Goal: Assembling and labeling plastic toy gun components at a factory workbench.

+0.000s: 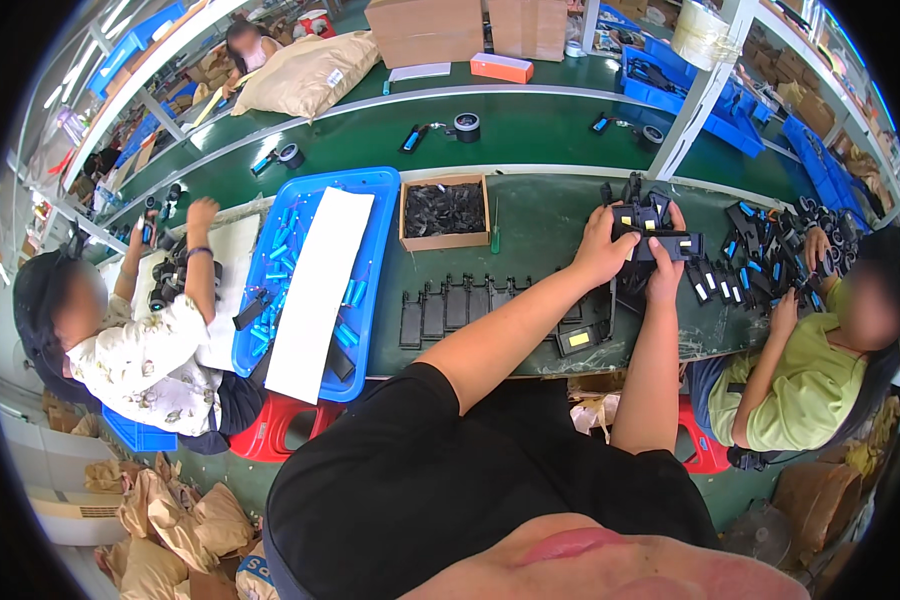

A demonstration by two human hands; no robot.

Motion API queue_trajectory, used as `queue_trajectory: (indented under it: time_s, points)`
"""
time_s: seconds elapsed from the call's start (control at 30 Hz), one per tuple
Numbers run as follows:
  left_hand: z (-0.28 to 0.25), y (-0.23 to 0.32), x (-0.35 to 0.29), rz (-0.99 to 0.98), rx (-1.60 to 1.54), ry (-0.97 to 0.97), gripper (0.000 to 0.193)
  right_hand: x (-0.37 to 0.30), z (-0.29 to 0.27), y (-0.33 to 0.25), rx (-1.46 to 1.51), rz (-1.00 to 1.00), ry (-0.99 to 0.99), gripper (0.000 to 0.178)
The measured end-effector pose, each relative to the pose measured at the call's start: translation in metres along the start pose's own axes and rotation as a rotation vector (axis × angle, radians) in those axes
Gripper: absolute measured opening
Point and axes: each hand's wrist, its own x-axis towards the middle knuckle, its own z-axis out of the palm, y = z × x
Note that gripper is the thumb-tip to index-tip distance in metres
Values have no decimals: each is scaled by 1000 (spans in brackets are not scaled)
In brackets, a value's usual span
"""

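Together, left hand (pixel 602 248) and right hand (pixel 666 268) grip black parts (pixel 678 246) over the counter (pixel 542 215). Black housings (pixel 457 307) lie toward its near edge.

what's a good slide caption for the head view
Left hand and right hand hold black parts above a green workbench, a co-worker on each side.

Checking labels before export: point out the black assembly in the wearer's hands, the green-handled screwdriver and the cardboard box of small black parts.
Black assembly (pixel 695 247): head view, right end of its body.
Green-handled screwdriver (pixel 495 241): head view, on the handle.
Cardboard box (pixel 445 242): head view, on the near wall.
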Motion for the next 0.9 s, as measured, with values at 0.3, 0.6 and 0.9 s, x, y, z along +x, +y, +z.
queue_trajectory:
  time_s: [0.3,0.6,0.9]
  points:
    - [-2,9,-2,-1,2,27,62,2,-1,0,-47,-39,-22,75]
    - [-3,6,-2,-8,11,49,60,5,2,0,-46,-67,-32,74]
    - [-8,12,2,-92,105,98,74,6,-3,6,-159,-95,-17,75]
